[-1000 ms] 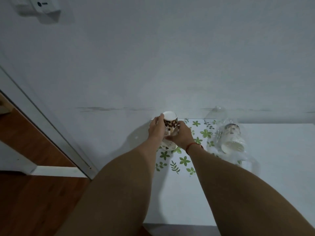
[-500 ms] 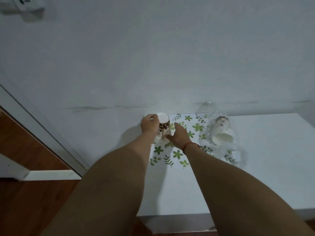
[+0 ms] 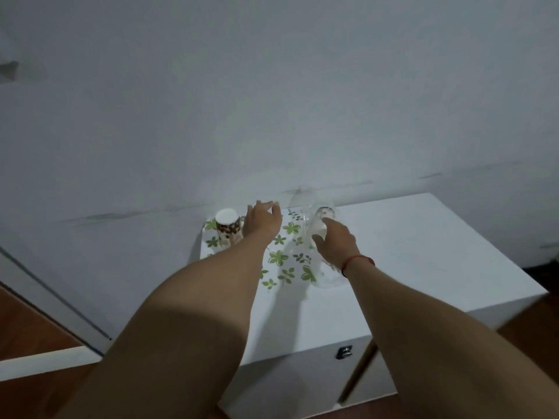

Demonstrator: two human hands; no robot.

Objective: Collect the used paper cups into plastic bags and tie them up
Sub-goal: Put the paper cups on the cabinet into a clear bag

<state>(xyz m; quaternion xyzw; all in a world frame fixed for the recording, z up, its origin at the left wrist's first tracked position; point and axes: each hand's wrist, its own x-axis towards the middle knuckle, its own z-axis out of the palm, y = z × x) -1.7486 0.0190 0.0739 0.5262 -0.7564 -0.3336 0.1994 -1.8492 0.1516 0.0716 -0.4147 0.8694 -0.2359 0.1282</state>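
Head view: two bare hands over a white counter, one beside a paper cup, one at a plastic bag.
The left hand hovers with its fingers released and loosely spread, holding nothing. The upside-down paper cup stands just left of those fingers on a leaf-print mat. The right hand, with a red cord at the wrist, reaches onto the clear plastic bag. Its fingers meet the bag at the bagged cup; whether they are grasping it cannot be told.
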